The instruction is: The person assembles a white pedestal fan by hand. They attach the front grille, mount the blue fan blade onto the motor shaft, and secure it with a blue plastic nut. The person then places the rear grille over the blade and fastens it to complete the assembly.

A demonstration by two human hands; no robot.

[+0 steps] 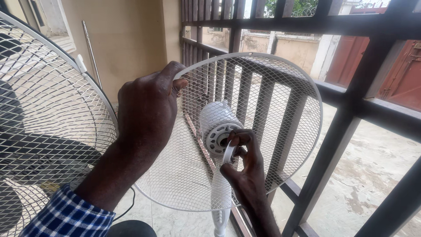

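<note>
The left hand (147,109) closed its grip on the rim of the upright fan guard (280,114), which faced the person; the right hand (245,169) pinched a white ring (229,152) at the motor hub (218,127).

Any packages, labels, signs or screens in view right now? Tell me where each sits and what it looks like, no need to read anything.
None in view: no package, label, sign or screen shows.
Left hand: grips the top rim of the white mesh fan guard.
Right hand: holds a white ring nut at the fan's white motor hub.
</note>
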